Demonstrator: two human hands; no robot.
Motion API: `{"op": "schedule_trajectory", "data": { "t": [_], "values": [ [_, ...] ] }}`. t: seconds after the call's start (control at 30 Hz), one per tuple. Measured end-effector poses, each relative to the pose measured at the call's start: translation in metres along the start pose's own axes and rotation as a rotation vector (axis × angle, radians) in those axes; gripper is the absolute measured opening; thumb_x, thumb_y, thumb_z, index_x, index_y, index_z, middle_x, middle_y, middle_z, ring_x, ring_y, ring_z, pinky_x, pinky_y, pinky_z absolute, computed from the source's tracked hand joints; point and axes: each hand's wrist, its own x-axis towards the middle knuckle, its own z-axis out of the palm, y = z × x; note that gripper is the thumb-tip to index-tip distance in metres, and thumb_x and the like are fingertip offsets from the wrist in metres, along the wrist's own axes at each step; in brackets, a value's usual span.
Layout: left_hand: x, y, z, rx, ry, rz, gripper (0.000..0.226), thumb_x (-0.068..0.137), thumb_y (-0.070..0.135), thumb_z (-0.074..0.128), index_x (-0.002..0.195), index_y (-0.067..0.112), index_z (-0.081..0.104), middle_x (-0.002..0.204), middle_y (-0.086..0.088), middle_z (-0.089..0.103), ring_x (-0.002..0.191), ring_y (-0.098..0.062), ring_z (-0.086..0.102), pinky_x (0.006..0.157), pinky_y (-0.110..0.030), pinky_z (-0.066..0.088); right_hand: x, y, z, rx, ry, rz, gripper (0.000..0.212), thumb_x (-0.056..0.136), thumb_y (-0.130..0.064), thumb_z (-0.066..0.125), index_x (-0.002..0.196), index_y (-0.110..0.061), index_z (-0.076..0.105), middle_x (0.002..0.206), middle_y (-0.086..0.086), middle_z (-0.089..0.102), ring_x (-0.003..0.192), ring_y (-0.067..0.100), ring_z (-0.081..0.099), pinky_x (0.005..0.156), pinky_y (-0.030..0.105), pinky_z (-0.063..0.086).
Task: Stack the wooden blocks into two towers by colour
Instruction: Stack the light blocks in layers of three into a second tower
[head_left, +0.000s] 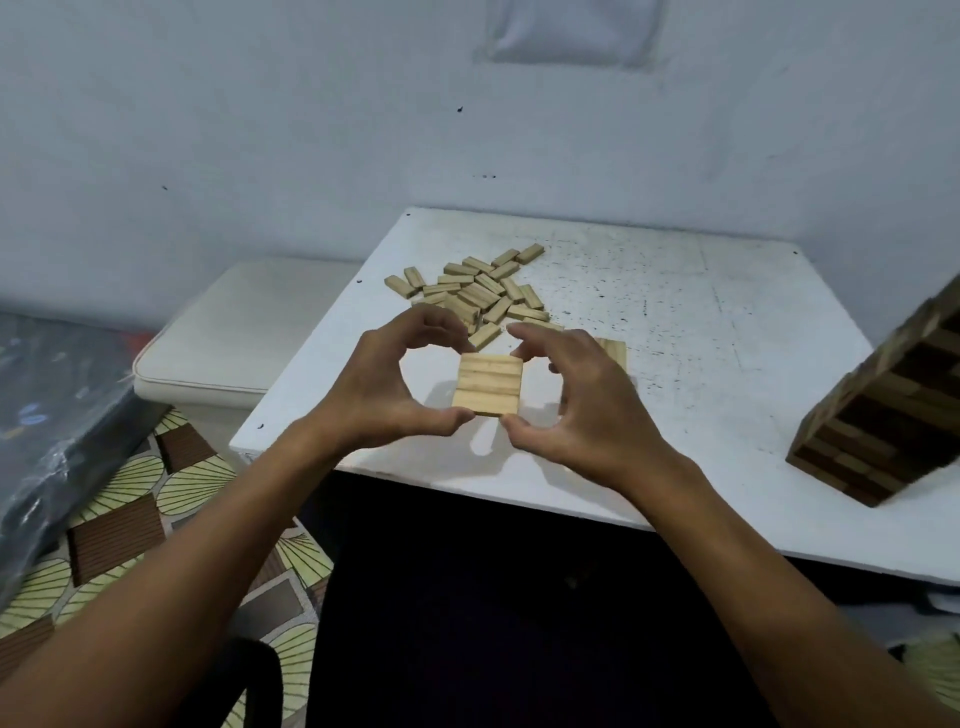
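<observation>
A flat square of three light wooden blocks (487, 384) lies side by side near the front of the white table (701, 322). My left hand (384, 384) curls round its left side, thumb tip on the near left corner. From the other side my right hand (582, 395) does the same, with fingertips at the far right corner and thumb at the near right corner. A loose pile of several light blocks (478, 291) lies behind the hands. Another light block layer (615, 349) peeks out behind my right hand. A tall tower of dark blocks (883, 410) stands at the right.
The table sits against a pale wall. A cream cushion (234, 338) lies left of the table, beside a dark plastic-wrapped bundle (57, 415). A patterned floor mat (156, 499) shows below. The table's front edge runs just under my wrists.
</observation>
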Motion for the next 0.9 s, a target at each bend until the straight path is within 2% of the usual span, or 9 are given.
{"op": "schedule_trajectory", "data": {
  "t": [0.17, 0.27, 0.43, 0.53, 0.67, 0.77, 0.9],
  "values": [
    [0.039, 0.01, 0.024, -0.055, -0.03, 0.042, 0.059, 0.056, 0.025, 0.084, 0.106, 0.011, 0.057, 0.103, 0.005, 0.067, 0.104, -0.012, 0.064, 0.095, -0.025, 0.048, 0.004, 0.022, -0.036, 0.022, 0.048, 0.064, 0.076, 0.064, -0.03, 0.075, 0.135, -0.025, 0.05, 0.11, -0.014, 0.059, 0.109, 0.012, 0.05, 0.09, 0.031, 0.046],
    [0.06, 0.014, 0.041, -0.082, -0.07, 0.036, 0.061, 0.055, 0.024, 0.086, 0.106, 0.016, 0.054, 0.099, 0.011, 0.067, 0.103, -0.006, 0.063, 0.092, -0.019, 0.047, 0.003, 0.042, -0.05, 0.065, 0.056, 0.124, 0.075, 0.063, -0.029, 0.077, 0.133, -0.03, 0.049, 0.11, -0.015, 0.061, 0.112, 0.014, 0.052, 0.094, 0.033, 0.045],
    [0.082, 0.018, 0.062, -0.095, -0.133, -0.024, 0.064, 0.052, 0.037, 0.082, 0.105, 0.026, 0.049, 0.094, 0.012, 0.07, 0.102, -0.001, 0.062, 0.085, -0.019, 0.046, 0.003, 0.063, -0.063, 0.152, 0.061, 0.213, 0.07, 0.062, -0.032, 0.076, 0.126, -0.036, 0.048, 0.107, -0.014, 0.064, 0.112, 0.008, 0.056, 0.093, 0.029, 0.046],
    [0.088, 0.016, 0.068, -0.074, -0.159, -0.057, 0.064, 0.054, 0.031, 0.084, 0.107, 0.023, 0.049, 0.094, 0.012, 0.07, 0.102, 0.002, 0.061, 0.092, -0.032, 0.048, 0.004, 0.07, -0.064, 0.202, 0.04, 0.26, 0.07, 0.058, -0.043, 0.072, 0.125, -0.034, 0.05, 0.105, -0.014, 0.066, 0.11, 0.005, 0.057, 0.092, 0.027, 0.046],
    [0.091, 0.009, 0.069, -0.069, -0.2, -0.098, 0.065, 0.051, 0.043, 0.079, 0.106, 0.026, 0.048, 0.095, 0.011, 0.071, 0.102, 0.001, 0.061, 0.096, -0.043, 0.048, 0.007, 0.078, -0.061, 0.238, 0.006, 0.287, 0.07, 0.057, -0.041, 0.074, 0.123, -0.037, 0.051, 0.104, -0.013, 0.066, 0.109, 0.006, 0.058, 0.092, 0.029, 0.045],
    [0.091, 0.006, 0.069, -0.082, -0.218, -0.129, 0.062, 0.051, 0.045, 0.077, 0.103, 0.03, 0.047, 0.096, 0.01, 0.071, 0.103, 0.0, 0.061, 0.098, -0.039, 0.047, 0.009, 0.081, -0.06, 0.236, -0.011, 0.288, 0.069, 0.06, -0.031, 0.076, 0.123, -0.035, 0.051, 0.102, -0.012, 0.066, 0.109, 0.006, 0.058, 0.092, 0.029, 0.045],
    [0.092, 0.006, 0.07, -0.107, -0.239, -0.144, 0.062, 0.051, 0.045, 0.077, 0.103, 0.03, 0.048, 0.097, 0.008, 0.071, 0.103, 0.0, 0.061, 0.091, -0.027, 0.046, 0.01, 0.083, -0.06, 0.238, -0.016, 0.292, 0.069, 0.06, -0.029, 0.077, 0.124, -0.035, 0.051, 0.101, -0.013, 0.066, 0.109, 0.005, 0.057, 0.092, 0.028, 0.044]
  ]
}}
